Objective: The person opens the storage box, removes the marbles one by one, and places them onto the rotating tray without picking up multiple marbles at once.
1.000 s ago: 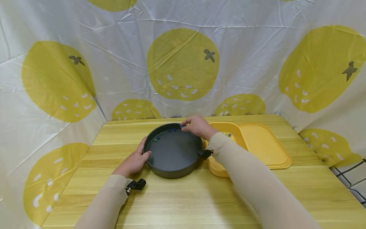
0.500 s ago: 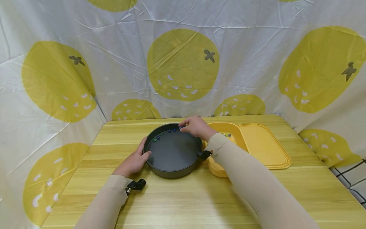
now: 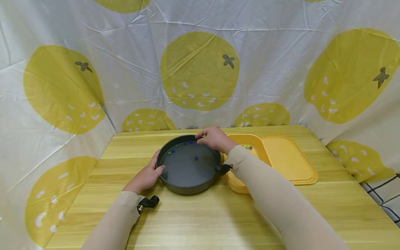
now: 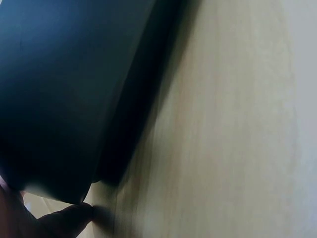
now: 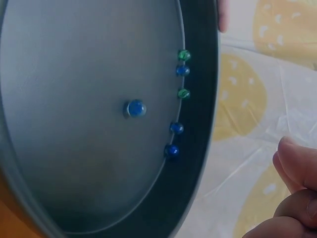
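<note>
A round dark grey pan [image 3: 188,170] sits on the table, tilted slightly in my left hand [image 3: 147,176], which grips its left rim with the thumb over the edge. One blue marble [image 3: 196,158] lies out on the pan's floor. Several more blue and green marbles, among them a green marble [image 5: 184,93] and a dark blue marble [image 5: 172,150], line the far inner wall. Over the pan's far right rim hovers my right hand [image 3: 215,139], thumb and forefinger a little apart with nothing between them. In the left wrist view only the pan's dark side and the fingertips at its edge show.
A yellow box [image 3: 239,187] stands right of the pan, partly hidden under the right forearm, with several marbles [image 3: 248,147] in it. Its flat yellow lid [image 3: 289,158] lies at its right. Behind the table [image 3: 187,222] hangs a white cloth [image 3: 131,69] with yellow fruit prints.
My right hand has let go of a blue marble, which now lies on the pan's floor. Both hands and the pan have stayed almost in place.
</note>
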A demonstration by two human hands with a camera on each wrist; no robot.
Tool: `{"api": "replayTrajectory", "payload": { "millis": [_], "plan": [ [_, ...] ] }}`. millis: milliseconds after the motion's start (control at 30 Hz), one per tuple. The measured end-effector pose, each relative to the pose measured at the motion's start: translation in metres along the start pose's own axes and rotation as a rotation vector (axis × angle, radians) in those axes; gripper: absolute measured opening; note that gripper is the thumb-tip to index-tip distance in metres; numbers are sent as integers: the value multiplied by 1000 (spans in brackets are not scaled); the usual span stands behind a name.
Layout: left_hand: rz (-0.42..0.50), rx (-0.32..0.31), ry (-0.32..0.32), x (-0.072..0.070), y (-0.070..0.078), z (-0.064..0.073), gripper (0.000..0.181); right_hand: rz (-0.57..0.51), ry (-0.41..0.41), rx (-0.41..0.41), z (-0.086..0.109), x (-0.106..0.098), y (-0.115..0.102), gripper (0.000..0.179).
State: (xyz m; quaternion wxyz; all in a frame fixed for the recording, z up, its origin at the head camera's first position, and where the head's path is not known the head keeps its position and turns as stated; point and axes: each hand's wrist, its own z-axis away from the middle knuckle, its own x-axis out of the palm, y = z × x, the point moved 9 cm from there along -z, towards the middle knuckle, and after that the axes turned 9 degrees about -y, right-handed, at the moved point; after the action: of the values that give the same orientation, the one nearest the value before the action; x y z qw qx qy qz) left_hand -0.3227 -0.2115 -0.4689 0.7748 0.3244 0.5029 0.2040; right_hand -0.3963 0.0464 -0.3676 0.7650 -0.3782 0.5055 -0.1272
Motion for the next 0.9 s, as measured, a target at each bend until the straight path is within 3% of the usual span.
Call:
{"api": "replayTrajectory", "payload": {
  "millis": [333,667,900],
  "plan": [
    [-25,-8,-7,3,2,0,75,-58,16,16,9,-15,11,36],
    [-19,-5,-8,2,3,0,76,-136,63,54,36,-51,28,40],
    [-36,3,-11,0,1,0,77,-35,124,78,62,-78,39,45]
  ]
}}
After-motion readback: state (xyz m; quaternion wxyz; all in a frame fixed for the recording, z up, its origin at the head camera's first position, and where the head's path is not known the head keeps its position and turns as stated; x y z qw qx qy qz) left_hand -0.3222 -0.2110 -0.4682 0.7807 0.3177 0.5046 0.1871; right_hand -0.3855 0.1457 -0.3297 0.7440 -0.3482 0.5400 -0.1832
